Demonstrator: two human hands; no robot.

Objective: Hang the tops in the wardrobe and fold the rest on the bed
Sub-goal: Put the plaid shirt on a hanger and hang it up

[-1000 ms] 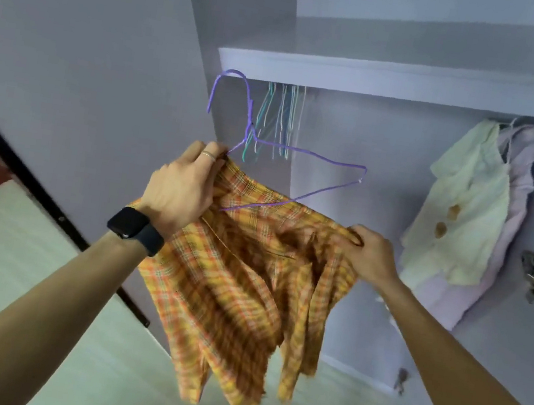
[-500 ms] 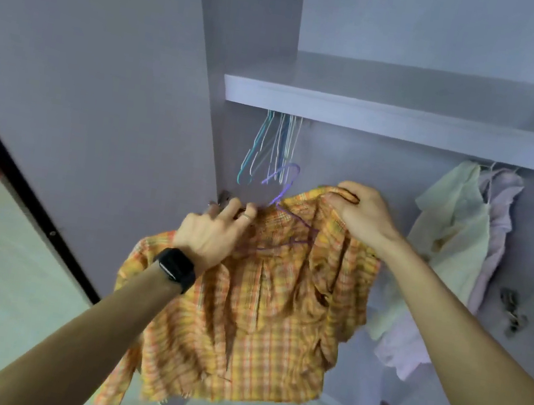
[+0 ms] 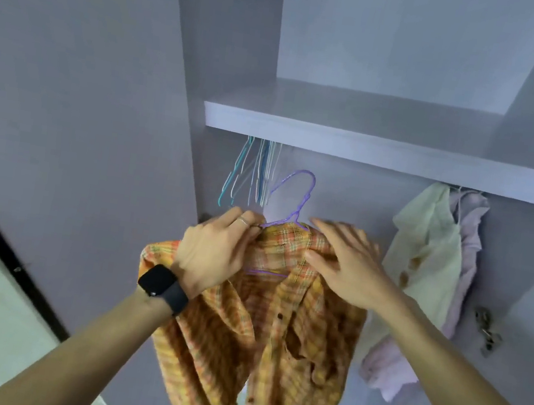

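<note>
Left hand (image 3: 213,253) raised, fingers curled, pinching plaid shirt (image 3: 238,337) collar at purple hanger (image 3: 302,190) neck; right hand (image 3: 349,266) alongside, fingers straight, spread, pressing shirt's shoulder.

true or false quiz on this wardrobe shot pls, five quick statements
1. The orange plaid button shirt sits on a purple wire hanger. True.
2. That hanger's hook is on the rail. False: it is free, below the white wardrobe shelf.
3. The right wrist wears a watch. False: the black smartwatch is on the left wrist.
4. A cream top with brown buttons hangs at right in the wardrobe. True.
5. The left hand grips the shirt's shoulder. True.
</note>
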